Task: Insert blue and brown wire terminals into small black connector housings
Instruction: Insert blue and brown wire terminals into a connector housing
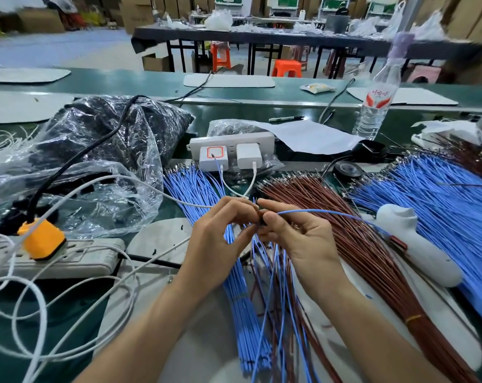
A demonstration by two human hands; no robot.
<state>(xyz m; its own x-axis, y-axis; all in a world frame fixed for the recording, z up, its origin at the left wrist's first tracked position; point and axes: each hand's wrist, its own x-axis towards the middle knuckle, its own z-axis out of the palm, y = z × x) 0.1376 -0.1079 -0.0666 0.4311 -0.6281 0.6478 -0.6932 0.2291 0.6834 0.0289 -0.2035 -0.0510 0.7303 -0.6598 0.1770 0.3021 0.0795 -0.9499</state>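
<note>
Left grip (220, 233) pinches a small black connector housing (261, 217), mostly hidden in the pinch, well in front of the white power strip (231, 140). Right grip (298, 236) meets it there, closed round a single blue wire (331, 212) arcing rightward. On the surface (74, 308), a fanned blue wire bundle (195, 186) lies directly before the strip, and a brown wire bundle (367, 252) lies front-right of it.

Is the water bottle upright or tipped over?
Upright: the bottle stands on its base, neck pointing up.
</note>
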